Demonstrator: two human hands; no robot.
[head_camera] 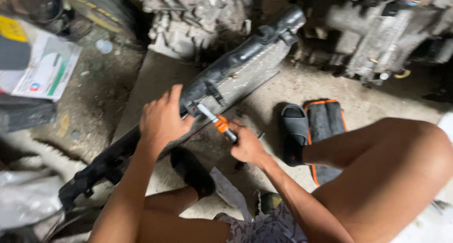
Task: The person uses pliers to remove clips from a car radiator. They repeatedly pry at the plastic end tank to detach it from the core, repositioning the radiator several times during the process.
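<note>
A long car radiator (pixel 245 66) with a black plastic tank lies slanted across the concrete floor. My left hand (pixel 162 119) presses down on its black edge near the middle. My right hand (pixel 246 145) grips a tool with a grey and orange handle (pixel 218 122); its tip points up-left at a fitting on the radiator, right beside my left fingers. Both of my bare legs frame the scene, and my right foot in a black slipper (pixel 293 130) rests next to the radiator.
A black pouch with orange trim (pixel 328 123) lies on the floor under my right foot. Engine parts (pixel 377 31) and metal housings (pixel 193 16) crowd the back. A white carton (pixel 45 68) and plastic bags (pixel 26 200) sit at the left.
</note>
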